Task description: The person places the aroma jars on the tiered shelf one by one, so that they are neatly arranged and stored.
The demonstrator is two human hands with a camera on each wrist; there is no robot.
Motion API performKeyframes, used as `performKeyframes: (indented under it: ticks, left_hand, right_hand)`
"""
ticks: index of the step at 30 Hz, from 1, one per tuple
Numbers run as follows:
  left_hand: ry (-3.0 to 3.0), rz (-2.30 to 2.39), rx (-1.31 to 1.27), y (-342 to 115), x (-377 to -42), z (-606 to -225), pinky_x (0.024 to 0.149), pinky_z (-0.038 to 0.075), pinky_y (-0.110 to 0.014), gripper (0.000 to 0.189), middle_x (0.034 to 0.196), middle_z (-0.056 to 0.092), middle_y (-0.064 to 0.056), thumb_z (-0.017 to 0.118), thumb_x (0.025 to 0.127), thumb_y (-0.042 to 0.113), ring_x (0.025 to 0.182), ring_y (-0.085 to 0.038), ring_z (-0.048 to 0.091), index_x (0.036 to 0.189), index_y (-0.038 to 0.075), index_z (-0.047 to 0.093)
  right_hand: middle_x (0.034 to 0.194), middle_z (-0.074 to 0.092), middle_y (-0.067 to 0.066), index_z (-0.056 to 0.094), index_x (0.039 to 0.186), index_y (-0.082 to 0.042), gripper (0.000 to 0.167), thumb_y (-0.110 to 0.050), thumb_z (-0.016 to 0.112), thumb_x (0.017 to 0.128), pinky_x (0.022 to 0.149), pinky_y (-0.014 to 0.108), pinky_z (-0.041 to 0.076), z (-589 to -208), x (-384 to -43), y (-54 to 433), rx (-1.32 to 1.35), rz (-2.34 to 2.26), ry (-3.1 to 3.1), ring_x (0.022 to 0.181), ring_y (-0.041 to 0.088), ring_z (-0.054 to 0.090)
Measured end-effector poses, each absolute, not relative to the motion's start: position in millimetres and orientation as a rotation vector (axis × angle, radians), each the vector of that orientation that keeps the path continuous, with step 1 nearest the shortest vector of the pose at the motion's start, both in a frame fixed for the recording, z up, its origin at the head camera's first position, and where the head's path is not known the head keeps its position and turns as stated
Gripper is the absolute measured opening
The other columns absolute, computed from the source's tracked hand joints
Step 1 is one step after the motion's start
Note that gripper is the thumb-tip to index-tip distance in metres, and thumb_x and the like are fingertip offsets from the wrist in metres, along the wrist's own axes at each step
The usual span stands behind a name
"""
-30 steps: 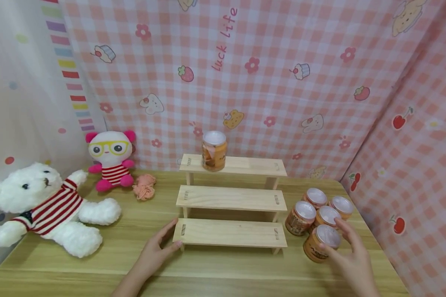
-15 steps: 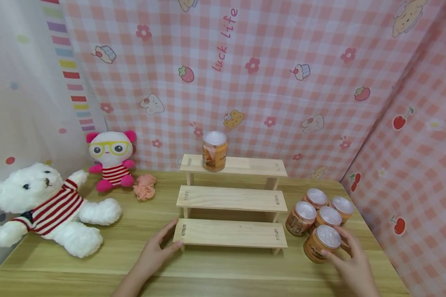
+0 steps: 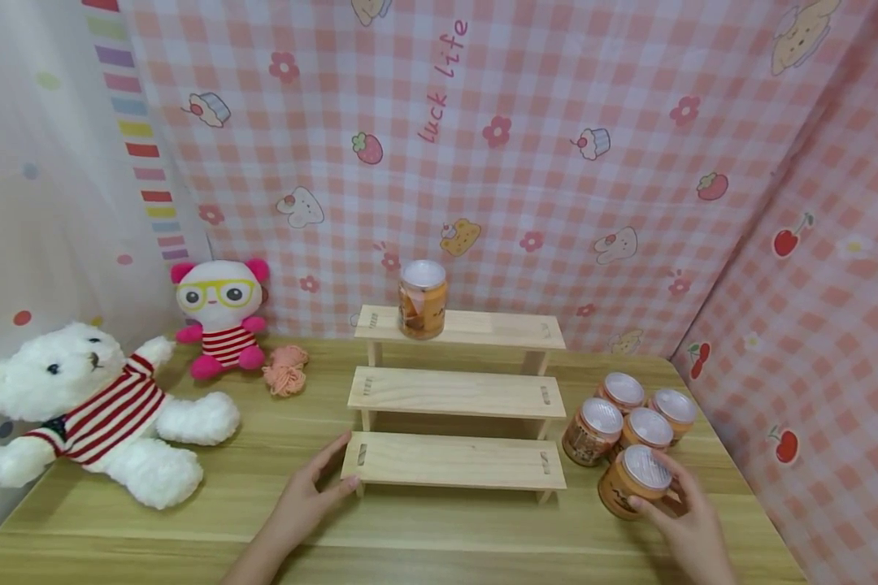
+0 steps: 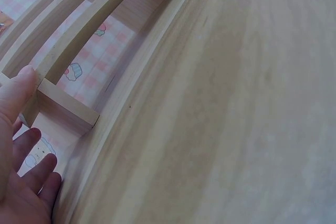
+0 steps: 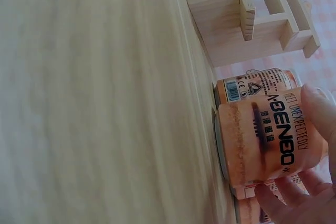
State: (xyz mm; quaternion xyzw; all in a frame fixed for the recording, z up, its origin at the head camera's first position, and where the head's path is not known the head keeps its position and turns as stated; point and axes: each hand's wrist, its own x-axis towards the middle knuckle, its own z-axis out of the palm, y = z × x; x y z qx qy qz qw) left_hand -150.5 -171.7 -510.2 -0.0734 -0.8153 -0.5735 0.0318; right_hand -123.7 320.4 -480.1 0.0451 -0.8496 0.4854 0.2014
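From my remote seat I see two bare hands at a pale wooden table. The right hand [image 3: 689, 522] holds the nearest orange jar [image 3: 624, 491], thumb on its front and fingers curled around its far side. This jar stands upright, lid up, at the front of a cluster beyond the right end of a three-step wooden stand [image 3: 454, 461]. The left hand [image 3: 309, 490] has its thumb and forefinger bracketing the left end of the lowest board, while its other fingers hang loosely bent below, holding nothing.

I judge the step in hand to be securing the jar, with the stand steadied; the jar looks to be standing on the wood, not yet lifted. The next move, I think, calls for a firm squeeze and a straight rise before any sideways travel, because four other jars [image 3: 591, 437] crowd close behind and the hindmost could be knocked. One more jar [image 3: 422, 305] stands on the top board, left of its middle.

For room: the table [image 3: 439, 540] is bare in front of the stand, and the middle and lowest boards are bare along their length. The lowest board's right corner lies just left of the cluster, so I would keep the jar's base above that edge. To the right, the table's edge slants past the right hand, near a checked cloth [image 3: 812, 349]. A white bear [image 3: 120, 414] sits well apart at the far left.
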Motion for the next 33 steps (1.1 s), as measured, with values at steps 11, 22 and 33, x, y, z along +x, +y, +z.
performKeyframes:
  ticks: [11,22,33]
  left_hand:
    - [-2.508,-1.778,-0.224,-172,-149,-510,0.108,0.027,-0.05,0.066,0.144,0.043,-0.012,0.075,0.084,0.023,0.133,-0.032,0.035,0.143,0.014,0.047]
    - [-2.508,-1.776,-0.236,-171,-150,-509,0.108,0.027,-0.048,0.066,0.145,0.043,-0.011,0.075,0.084,0.025,0.134,-0.031,0.035,0.143,0.014,0.046]
    - [-2.499,-1.789,-0.238,-172,-150,-509,0.108,0.026,-0.051,0.067,0.145,0.043,-0.011,0.075,0.084,0.025,0.134,-0.033,0.035,0.144,0.014,0.046]
  right_hand:
    - [0.129,0.045,-0.007,0.045,0.137,-0.001,0.069,0.008,0.076,0.076,0.08,0.007,0.044,-485,-126,316,0.032,1.362,-2.362,0.103,-0.011,0.047]
    - [0.123,0.05,-0.004,0.052,0.131,0.001,0.069,0.015,0.078,0.068,0.077,0.007,0.045,-486,-125,312,-0.02,1.251,-2.296,0.1,-0.006,0.049]
    - [0.123,0.052,-0.003,0.054,0.13,0.0,0.071,0.013,0.081,0.066,0.076,0.007,0.044,-466,-120,303,-0.03,1.215,-2.288,0.098,-0.004,0.051]
